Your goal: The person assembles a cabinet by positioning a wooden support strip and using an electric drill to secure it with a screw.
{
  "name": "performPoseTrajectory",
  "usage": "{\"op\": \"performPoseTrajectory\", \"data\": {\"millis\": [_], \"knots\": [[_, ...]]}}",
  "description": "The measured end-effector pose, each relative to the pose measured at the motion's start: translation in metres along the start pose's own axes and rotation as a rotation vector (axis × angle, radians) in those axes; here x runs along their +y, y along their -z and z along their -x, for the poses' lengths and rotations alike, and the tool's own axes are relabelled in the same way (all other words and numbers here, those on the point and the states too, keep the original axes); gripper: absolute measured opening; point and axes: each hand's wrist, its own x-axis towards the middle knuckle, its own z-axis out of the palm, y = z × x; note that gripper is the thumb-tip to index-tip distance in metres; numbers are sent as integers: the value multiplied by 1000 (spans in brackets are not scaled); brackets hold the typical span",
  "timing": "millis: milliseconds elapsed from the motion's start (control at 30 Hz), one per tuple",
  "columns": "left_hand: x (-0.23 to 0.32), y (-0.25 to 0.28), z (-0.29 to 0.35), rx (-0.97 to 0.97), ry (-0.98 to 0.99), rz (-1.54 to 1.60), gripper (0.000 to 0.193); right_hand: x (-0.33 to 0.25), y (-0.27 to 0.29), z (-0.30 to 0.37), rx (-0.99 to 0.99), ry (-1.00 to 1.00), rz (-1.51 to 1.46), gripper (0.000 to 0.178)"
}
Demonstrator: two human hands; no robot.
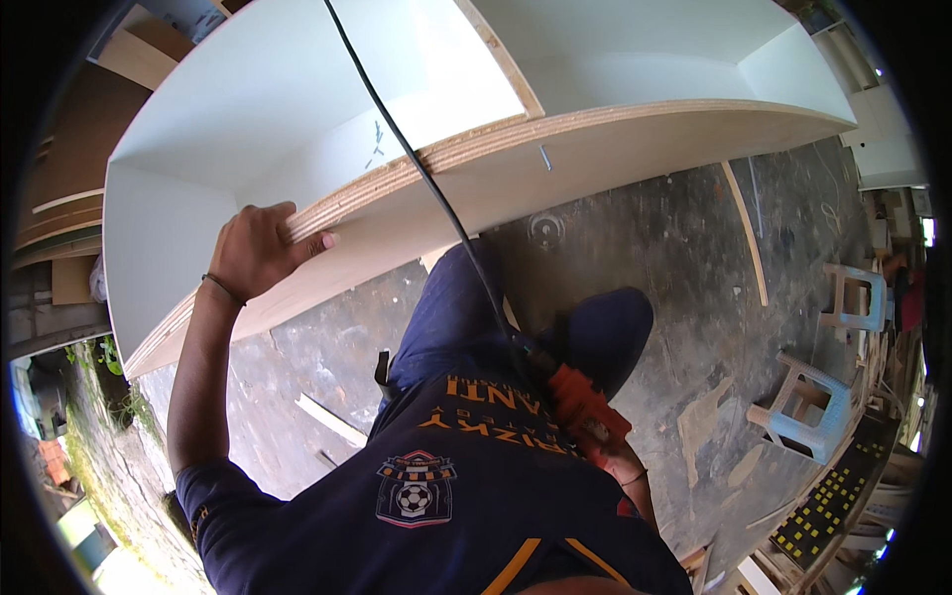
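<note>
A large plywood cabinet (635,149) with white inner faces and open compartments lies across the space in front of me. My left hand (256,250) grips its near plywood edge, fingers over the top and thumb against the outer face. A screw (545,157) sticks out of that outer face, right of the middle. Low beside my body, my right hand (622,464) holds a red power drill (585,407), partly hidden by my shirt. The drill's dark front end lies near my thigh, and its bit cannot be made out.
A black cord (426,174) crosses the cabinet edge and runs down towards the drill. Several loose screws (376,144) lie inside the left compartment. Wood strips (746,233) lie on the dark floor (684,327). Two plastic stools, a blue-white one (801,412) and another (855,297), stand at right.
</note>
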Motion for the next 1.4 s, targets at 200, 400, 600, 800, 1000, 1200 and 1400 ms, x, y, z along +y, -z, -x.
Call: {"op": "performPoseTrajectory", "data": {"millis": [200, 400, 600, 800, 1000, 1200, 1400], "knots": [[-3, -1, 3, 1, 58, -35, 64, -6, 8, 8, -31, -148, 75, 62], [2, -4, 1, 21, 38, 28, 58, -86, 2, 21, -149, -269, 865, 61], [-3, 1, 8, 36, 55, 34, 61, -245, -63, -26, 531, 747, 1424, 49], [-11, -7, 0, -91, 22, -139, 79, -340, -204, -124, 165, 1379, 1682, 59], [-24, 0, 23, 11, -47, 112, 82, -342, -196, -171, 201, 1389, 1841, 39], [-148, -2, 70, -238, 468, 251, 92, -342, -197, -182, 180, 1381, 1849, 38], [-211, -4, 126, 65, 580, 17, 88, -346, -184, -188, 222, 1378, 1908, 40]]}}
